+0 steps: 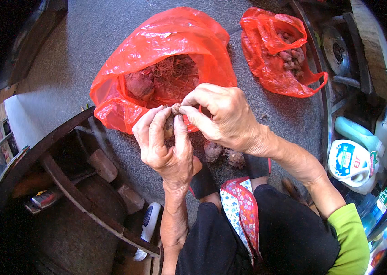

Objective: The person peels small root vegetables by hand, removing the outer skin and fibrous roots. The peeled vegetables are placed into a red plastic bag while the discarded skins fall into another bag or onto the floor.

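Over the near rim of a large red plastic bag (166, 41), my left hand (166, 144) holds a small brown root tuber (168, 126), perhaps a taro, partly hidden by the fingers. The thumb and forefinger of my right hand (228, 117) pinch a knobbly bit (176, 109) at the tuber's top, touching the left fingertips. Inside the bag lie a big rounded root (139, 85) and a heap of stringy root fibres (171, 70). Below my right hand, hairy tubers (234, 158) rest on the speckled floor. A smaller red bag (282, 82) at upper right holds several small knobbly tubers (291, 58).
A dark curved wooden frame (87, 206) stands at lower left, with bricks (102, 165) and a white bottle (150, 220) by it. Detergent bottles (348, 161) stand on the right. A patterned cloth (240, 206) hangs between the person's knees.
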The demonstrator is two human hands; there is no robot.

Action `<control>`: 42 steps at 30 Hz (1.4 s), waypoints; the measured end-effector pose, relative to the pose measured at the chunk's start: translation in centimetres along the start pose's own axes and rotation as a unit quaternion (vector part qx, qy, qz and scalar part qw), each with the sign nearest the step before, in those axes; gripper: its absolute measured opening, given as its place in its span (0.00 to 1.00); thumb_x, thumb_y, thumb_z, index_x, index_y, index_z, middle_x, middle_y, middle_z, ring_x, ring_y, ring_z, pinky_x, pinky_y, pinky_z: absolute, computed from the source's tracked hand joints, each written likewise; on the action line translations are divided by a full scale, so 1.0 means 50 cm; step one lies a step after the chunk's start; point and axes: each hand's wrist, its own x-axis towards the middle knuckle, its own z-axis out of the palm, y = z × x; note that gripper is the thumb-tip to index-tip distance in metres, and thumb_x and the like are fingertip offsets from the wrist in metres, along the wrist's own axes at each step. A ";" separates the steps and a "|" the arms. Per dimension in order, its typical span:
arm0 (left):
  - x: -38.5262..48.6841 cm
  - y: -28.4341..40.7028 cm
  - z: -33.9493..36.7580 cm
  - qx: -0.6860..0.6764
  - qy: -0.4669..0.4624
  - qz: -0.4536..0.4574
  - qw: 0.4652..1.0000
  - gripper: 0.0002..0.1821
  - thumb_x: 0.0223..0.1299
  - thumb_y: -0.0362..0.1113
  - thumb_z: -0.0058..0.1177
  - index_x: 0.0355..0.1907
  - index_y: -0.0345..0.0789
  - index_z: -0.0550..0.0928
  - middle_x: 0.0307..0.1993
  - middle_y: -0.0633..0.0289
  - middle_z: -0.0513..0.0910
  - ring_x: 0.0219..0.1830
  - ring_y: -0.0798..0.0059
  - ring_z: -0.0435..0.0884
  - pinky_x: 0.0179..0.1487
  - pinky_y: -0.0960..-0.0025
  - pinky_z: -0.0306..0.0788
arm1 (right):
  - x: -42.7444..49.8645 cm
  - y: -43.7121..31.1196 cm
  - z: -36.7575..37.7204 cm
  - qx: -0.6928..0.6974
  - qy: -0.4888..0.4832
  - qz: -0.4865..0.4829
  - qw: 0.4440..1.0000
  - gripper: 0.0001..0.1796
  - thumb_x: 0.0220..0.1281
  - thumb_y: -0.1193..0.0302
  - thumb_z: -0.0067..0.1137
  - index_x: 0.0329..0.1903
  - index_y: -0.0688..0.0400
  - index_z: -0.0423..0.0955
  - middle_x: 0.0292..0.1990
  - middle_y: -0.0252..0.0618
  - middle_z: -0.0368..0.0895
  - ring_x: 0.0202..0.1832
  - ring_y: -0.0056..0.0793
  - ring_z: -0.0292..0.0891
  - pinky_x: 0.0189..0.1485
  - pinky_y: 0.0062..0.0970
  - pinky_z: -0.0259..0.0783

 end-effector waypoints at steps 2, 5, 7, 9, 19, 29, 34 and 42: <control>0.000 0.004 -0.002 0.024 -0.003 0.026 0.999 0.15 0.51 0.23 0.68 0.44 0.32 0.86 0.44 0.55 0.84 0.48 0.59 0.81 0.54 0.61 0.76 | -0.004 0.006 0.004 -0.010 -0.007 -0.006 1.000 0.08 0.60 0.69 0.65 0.32 0.60 0.79 0.28 0.43 0.81 0.29 0.41 0.81 0.31 0.36 0.76; 0.007 0.009 -0.007 0.054 -0.015 0.078 0.995 0.15 0.50 0.22 0.68 0.43 0.31 0.86 0.43 0.56 0.84 0.47 0.57 0.80 0.53 0.59 0.75 | -0.005 0.011 -0.002 0.014 -0.029 0.001 0.999 0.07 0.58 0.73 0.67 0.33 0.63 0.79 0.26 0.37 0.81 0.24 0.24 0.78 0.27 0.25 0.72; 0.014 0.013 -0.011 0.085 -0.031 0.114 0.989 0.15 0.49 0.22 0.68 0.43 0.31 0.86 0.42 0.56 0.83 0.47 0.57 0.80 0.52 0.58 0.75 | -0.002 0.013 -0.006 0.066 -0.047 0.073 0.994 0.07 0.57 0.73 0.67 0.31 0.63 0.78 0.25 0.34 0.80 0.23 0.18 0.75 0.26 0.22 0.70; 0.019 0.014 -0.010 0.088 -0.035 0.126 0.987 0.14 0.50 0.22 0.68 0.42 0.31 0.86 0.42 0.56 0.83 0.47 0.56 0.79 0.52 0.58 0.75 | 0.003 0.014 -0.008 0.109 -0.063 0.165 0.978 0.09 0.56 0.70 0.67 0.31 0.63 0.79 0.24 0.34 0.81 0.26 0.18 0.76 0.29 0.23 0.71; 0.022 0.020 -0.003 0.105 -0.038 0.138 0.984 0.15 0.49 0.23 0.66 0.43 0.31 0.85 0.41 0.56 0.82 0.45 0.55 0.79 0.51 0.56 0.74 | 0.006 0.018 0.001 0.129 -0.055 0.206 0.969 0.16 0.54 0.62 0.64 0.29 0.65 0.79 0.25 0.50 0.84 0.29 0.41 0.85 0.35 0.37 0.79; 0.034 -0.017 -0.019 -0.180 -0.075 -0.211 0.958 0.16 0.56 0.22 0.68 0.48 0.30 0.84 0.43 0.59 0.86 0.45 0.73 0.84 0.51 0.69 0.79 | -0.011 -0.022 -0.022 0.235 -0.017 0.153 0.960 0.10 0.59 0.69 0.63 0.32 0.63 0.76 0.23 0.45 0.80 0.27 0.27 0.80 0.32 0.32 0.75; 0.023 -0.013 -0.030 -0.394 -0.112 -0.303 0.861 0.19 0.59 0.18 0.65 0.54 0.29 0.83 0.48 0.59 0.86 0.48 0.75 0.85 0.55 0.71 0.79 | 0.020 0.037 -0.027 -0.195 -0.011 0.019 0.981 0.18 0.66 0.72 0.61 0.56 0.65 0.76 0.42 0.50 0.81 0.38 0.36 0.82 0.38 0.32 0.76; 0.016 -0.002 -0.014 -0.295 -0.090 -0.214 0.927 0.20 0.59 0.17 0.64 0.55 0.28 0.79 0.50 0.59 0.83 0.50 0.77 0.83 0.56 0.73 0.78 | 0.015 0.010 -0.017 0.071 -0.076 0.001 0.995 0.13 0.66 0.66 0.62 0.43 0.64 0.79 0.32 0.51 0.82 0.39 0.50 0.82 0.43 0.40 0.77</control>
